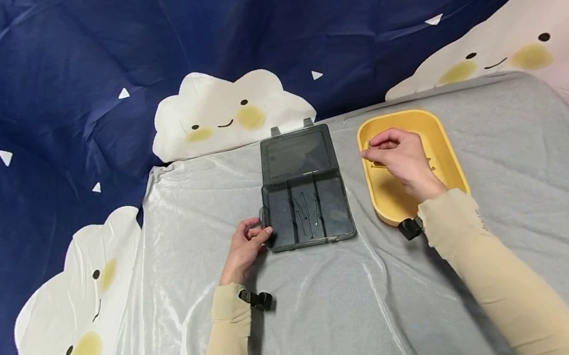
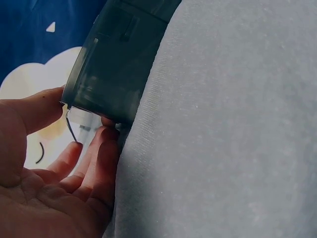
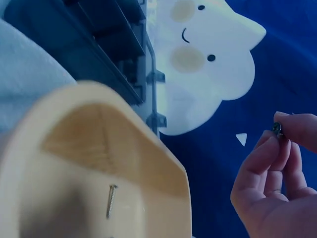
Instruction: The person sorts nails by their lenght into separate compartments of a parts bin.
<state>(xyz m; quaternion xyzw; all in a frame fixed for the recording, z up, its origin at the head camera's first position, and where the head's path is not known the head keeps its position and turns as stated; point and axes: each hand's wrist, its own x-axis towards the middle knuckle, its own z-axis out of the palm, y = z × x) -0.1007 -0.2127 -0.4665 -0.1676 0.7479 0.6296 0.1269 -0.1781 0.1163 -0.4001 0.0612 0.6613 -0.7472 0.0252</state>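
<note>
A dark, see-through compartment box [image 1: 280,216] lies with its lid [image 1: 296,155] folded back. Several long thin screws [image 1: 305,205] lie in its middle compartment. At the box's left side my left hand [image 1: 244,245] holds the edge, thumb on the rim and fingers at the side wall by a thin handle [image 2: 72,126]. My right hand [image 1: 401,158], above the yellow tray [image 1: 388,200], pinches a small metal screw [image 3: 277,130] between thumb and forefinger; its length is mostly hidden. Inside the tray another screw [image 3: 111,201] lies on the floor.
Grey cloth [image 1: 320,317] covers the table, and the tray stands to the right of the box. Behind hangs a dark blue curtain [image 1: 348,20] with smiling white clouds [image 1: 227,111]. Each wrist wears a small black camera [image 1: 411,228].
</note>
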